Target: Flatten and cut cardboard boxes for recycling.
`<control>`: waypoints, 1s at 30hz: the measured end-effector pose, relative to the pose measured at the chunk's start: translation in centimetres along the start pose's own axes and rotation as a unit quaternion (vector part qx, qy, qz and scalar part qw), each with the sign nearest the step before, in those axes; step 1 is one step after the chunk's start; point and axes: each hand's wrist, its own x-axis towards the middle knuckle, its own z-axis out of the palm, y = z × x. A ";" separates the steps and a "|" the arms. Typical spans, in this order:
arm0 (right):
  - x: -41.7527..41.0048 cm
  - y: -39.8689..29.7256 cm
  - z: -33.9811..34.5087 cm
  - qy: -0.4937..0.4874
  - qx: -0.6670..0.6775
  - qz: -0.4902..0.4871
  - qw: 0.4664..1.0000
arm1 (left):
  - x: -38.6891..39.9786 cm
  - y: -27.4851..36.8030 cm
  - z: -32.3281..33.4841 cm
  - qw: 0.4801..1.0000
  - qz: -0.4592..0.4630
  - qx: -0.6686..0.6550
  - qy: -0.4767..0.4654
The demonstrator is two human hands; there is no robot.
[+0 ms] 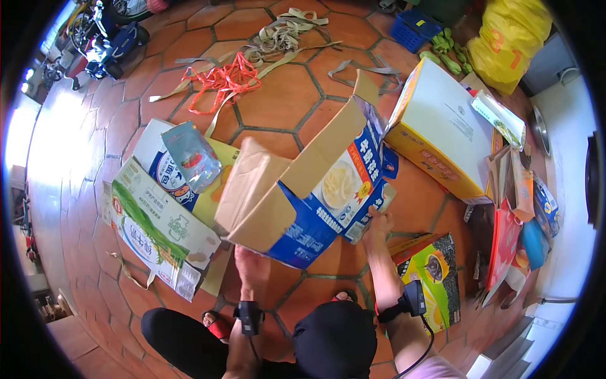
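A partly unfolded blue cardboard box (303, 222) is held up in front of me, its plain brown inner flaps (326, 147) spread out. A picture of a bowl of food and printed writing cover its outer side. My left hand (251, 267) grips it from below at the lower left edge, the fingers hidden behind the cardboard. On the right, my right hand (378, 227) holds a small end flap near the box's lower corner. Left of the box lie flattened cartons, among them a green-and-white milk carton (158, 227), with a clear plastic package (191, 156) on top.
To the right stand a large white-and-yellow carton (440, 123) and, nearer me, a green-and-yellow box (431, 284). Paper bags (504, 251) lean by the wall. Red plastic twine (225, 83) and cloth straps (284, 35) lie ahead on the tiles, with a blue basket (414, 31) beyond.
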 end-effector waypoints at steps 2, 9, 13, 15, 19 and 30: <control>-0.4 0.1 -0.1 0.000 -0.036 0.025 0.999 | -0.1 -1.2 0.9 0.943 0.058 0.278 0.173; -0.8 -1.2 0.7 -0.010 -0.087 -0.019 0.996 | -0.9 -1.7 5.6 0.968 0.055 0.175 0.171; -0.5 0.7 0.5 0.016 -0.128 -0.012 0.992 | -0.7 -1.5 7.4 0.974 0.060 0.166 0.142; -0.3 1.3 -0.1 -0.019 -0.211 -0.008 0.977 | 0.1 -1.3 7.7 0.915 0.030 0.355 0.190; -0.1 -1.7 -1.0 -0.120 -0.345 -0.073 0.928 | 1.8 0.2 9.0 0.937 0.026 0.319 0.138; -2.4 -16.8 7.4 -0.523 -0.198 -0.083 0.825 | 5.8 5.2 12.4 0.969 -0.028 0.241 -0.040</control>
